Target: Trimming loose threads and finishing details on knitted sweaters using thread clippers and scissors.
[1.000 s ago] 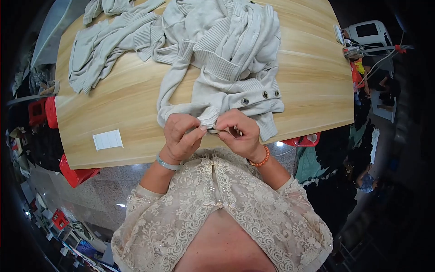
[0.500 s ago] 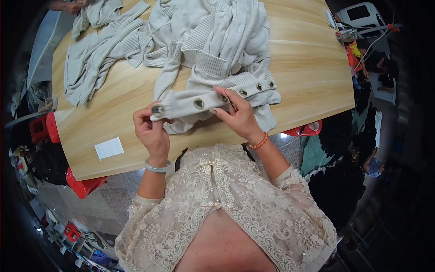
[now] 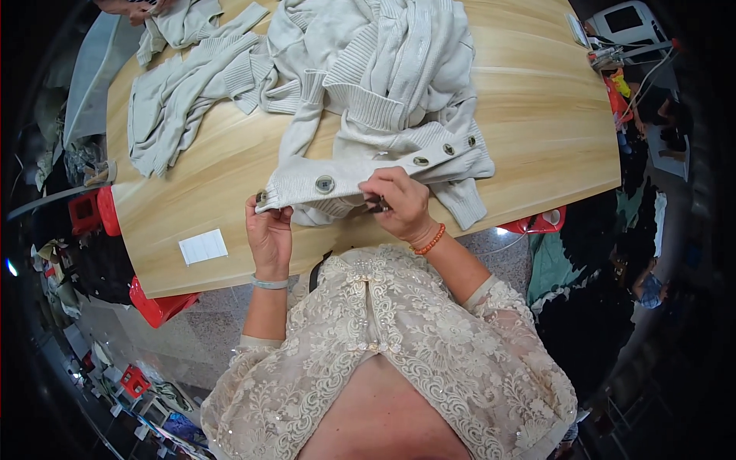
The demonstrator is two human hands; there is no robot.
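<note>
A cream knitted cardigan [image 3: 307, 175] lies on the near part of the table, its ribbed button band stretched toward me. My left hand [image 3: 270, 239] pinches the band's left end, close to an end button [image 3: 261, 197]. A large dark button [image 3: 325, 184] faces up between my hands, and several more run along the band to the right. Curled at the band's lower edge, my right hand [image 3: 405, 207] holds a small dark tool [image 3: 376, 205]; its kind is mostly hidden by the fingers. Whether those fingertips also grip the knit I cannot tell.
Another cream knitted garment [image 3: 172, 107] lies at the table's [image 3: 548, 115] far left, near another person's hands [image 3: 138, 11]. A white paper card [image 3: 203, 247] rests by the near left edge. Red stools [image 3: 161, 303] stand below the table, and dark cloth [image 3: 583, 330] is heaped at the right.
The button band has turned flatter, so the large button now faces up. My right hand's fingers have curled in from lying along the band. The whole view has shifted slightly.
</note>
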